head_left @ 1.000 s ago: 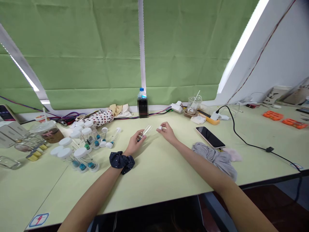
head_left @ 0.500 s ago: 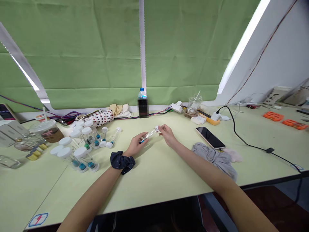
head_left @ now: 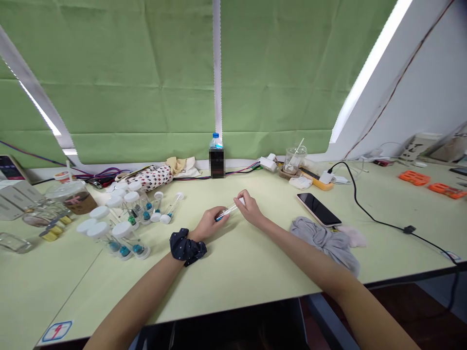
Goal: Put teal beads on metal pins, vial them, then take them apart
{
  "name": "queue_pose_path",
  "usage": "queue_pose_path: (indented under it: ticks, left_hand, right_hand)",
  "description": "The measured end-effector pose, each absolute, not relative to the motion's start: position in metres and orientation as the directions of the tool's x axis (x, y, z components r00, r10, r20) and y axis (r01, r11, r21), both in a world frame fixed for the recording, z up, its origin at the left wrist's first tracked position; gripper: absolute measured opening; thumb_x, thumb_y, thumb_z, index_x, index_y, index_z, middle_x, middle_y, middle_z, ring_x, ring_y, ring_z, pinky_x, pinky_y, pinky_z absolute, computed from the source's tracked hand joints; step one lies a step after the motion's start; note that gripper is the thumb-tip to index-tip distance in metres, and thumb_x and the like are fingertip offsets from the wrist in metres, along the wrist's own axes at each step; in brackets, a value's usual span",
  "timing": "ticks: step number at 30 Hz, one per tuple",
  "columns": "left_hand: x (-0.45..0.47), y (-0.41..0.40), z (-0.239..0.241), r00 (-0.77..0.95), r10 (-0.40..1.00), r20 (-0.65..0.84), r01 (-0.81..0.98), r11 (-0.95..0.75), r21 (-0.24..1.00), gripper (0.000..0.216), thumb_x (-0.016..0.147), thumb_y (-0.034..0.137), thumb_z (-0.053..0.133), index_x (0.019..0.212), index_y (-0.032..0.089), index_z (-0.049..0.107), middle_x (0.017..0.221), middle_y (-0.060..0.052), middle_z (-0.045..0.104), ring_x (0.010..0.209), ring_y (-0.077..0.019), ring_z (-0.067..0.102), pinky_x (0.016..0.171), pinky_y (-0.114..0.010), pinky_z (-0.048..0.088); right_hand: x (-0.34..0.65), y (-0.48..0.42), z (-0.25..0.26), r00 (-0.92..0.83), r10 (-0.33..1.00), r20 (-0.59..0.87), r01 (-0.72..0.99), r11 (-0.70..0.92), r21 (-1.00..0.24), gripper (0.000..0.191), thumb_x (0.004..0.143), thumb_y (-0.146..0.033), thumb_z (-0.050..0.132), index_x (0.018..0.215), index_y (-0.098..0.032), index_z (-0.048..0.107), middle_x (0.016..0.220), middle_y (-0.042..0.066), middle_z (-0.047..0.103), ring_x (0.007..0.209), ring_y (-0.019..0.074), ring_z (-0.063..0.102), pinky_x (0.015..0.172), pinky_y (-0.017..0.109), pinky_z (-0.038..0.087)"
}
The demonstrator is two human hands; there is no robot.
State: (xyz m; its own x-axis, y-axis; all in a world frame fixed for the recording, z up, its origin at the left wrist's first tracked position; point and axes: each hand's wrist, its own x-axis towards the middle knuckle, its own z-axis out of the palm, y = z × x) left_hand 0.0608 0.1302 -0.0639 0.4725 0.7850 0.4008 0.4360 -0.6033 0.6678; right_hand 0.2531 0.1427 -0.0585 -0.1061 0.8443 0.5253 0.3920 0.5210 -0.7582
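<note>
A small clear tube (head_left: 226, 212) with a blue bit at its lower end lies between my two hands above the pale green table (head_left: 237, 262). My left hand (head_left: 210, 224) is closed round the tube's blue end. My right hand (head_left: 248, 207) pinches a white cap (head_left: 241, 201) at the tube's upper end. A dark dotted scrunchie (head_left: 187, 246) sits on my left wrist. Several more clear tubes and jars with white caps (head_left: 126, 216) stand and lie to the left of my hands.
A dark drink bottle (head_left: 216, 158) stands at the back edge. A black phone (head_left: 318, 209) and a grey cloth (head_left: 326, 239) lie to the right, with a black cable (head_left: 368, 211) beyond. A lidded drink cup (head_left: 71, 197) and glassware sit far left.
My right hand brought the white cap from apart onto the tube's open end. Both hands have drawn a little closer together and lower toward the table.
</note>
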Motion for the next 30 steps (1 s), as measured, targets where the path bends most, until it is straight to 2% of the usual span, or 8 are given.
queue_pose_path:
  ticks: [4,9,15,21,25,30]
  left_hand:
    - [0.064,0.126,-0.064,0.471,0.792,0.389,0.44,-0.593,0.674,0.041,0.083,0.048,0.048,0.099,0.013,0.062,0.077,-0.003,0.06,0.065,-0.012,0.046,0.062,-0.025,0.039]
    - [0.067,0.122,-0.065,0.473,0.798,0.374,0.38,-0.568,0.73,0.04,0.082,0.049,0.051,0.091,0.012,0.062,0.07,-0.001,0.055,0.062,-0.0107,0.043,0.059,-0.023,0.036]
    - [0.067,0.12,-0.068,0.457,0.8,0.388,0.348,-0.563,0.75,0.038,0.082,0.047,0.051,0.09,0.012,0.062,0.069,0.0,0.054,0.061,-0.0102,0.042,0.057,-0.023,0.035]
    - [0.064,0.118,-0.07,0.382,0.815,0.435,0.338,-0.562,0.755,0.038,0.082,0.044,0.053,0.097,0.011,0.062,0.074,-0.002,0.058,0.064,-0.0106,0.045,0.06,-0.023,0.037]
    - [0.063,0.119,-0.072,0.325,0.83,0.455,0.337,-0.55,0.764,0.035,0.083,0.044,0.052,0.094,0.012,0.061,0.07,0.0,0.055,0.062,-0.0101,0.044,0.059,-0.023,0.037]
    - [0.064,0.12,-0.073,0.304,0.831,0.466,0.34,-0.552,0.761,0.026,0.087,0.04,0.047,0.089,0.014,0.055,0.068,0.002,0.049,0.061,-0.0103,0.042,0.059,-0.024,0.037]
  right_hand:
    - [0.251,0.136,-0.053,-0.181,0.802,0.57,0.456,0.582,-0.674,0.021,0.086,-0.036,0.043,0.073,-0.02,0.045,0.061,-0.003,0.045,0.054,0.0106,0.041,0.056,0.023,0.034]
    - [0.251,0.13,-0.048,-0.167,0.766,0.621,0.456,0.618,-0.64,0.024,0.085,-0.03,0.041,0.064,-0.02,0.04,0.053,-0.005,0.036,0.048,0.0091,0.033,0.05,0.022,0.029]
    - [0.248,0.128,-0.042,-0.276,0.752,0.599,0.502,0.644,-0.578,0.017,0.08,-0.026,0.047,0.065,-0.019,0.045,0.055,-0.005,0.045,0.049,0.0082,0.039,0.053,0.021,0.032]
    - [0.235,0.13,-0.037,-0.254,0.765,0.592,0.538,0.62,-0.571,0.017,0.077,-0.027,0.049,0.064,-0.02,0.041,0.053,-0.006,0.04,0.046,0.0082,0.037,0.051,0.021,0.031]
    - [0.227,0.134,-0.031,-0.27,0.764,0.587,0.548,0.623,-0.559,0.015,0.076,-0.027,0.049,0.066,-0.02,0.04,0.053,-0.005,0.041,0.047,0.0088,0.038,0.051,0.021,0.031]
    - [0.221,0.142,-0.01,-0.4,0.715,0.573,0.606,0.675,-0.419,0.011,0.076,-0.025,0.05,0.067,-0.02,0.045,0.056,-0.004,0.048,0.05,0.0104,0.044,0.055,0.022,0.034]
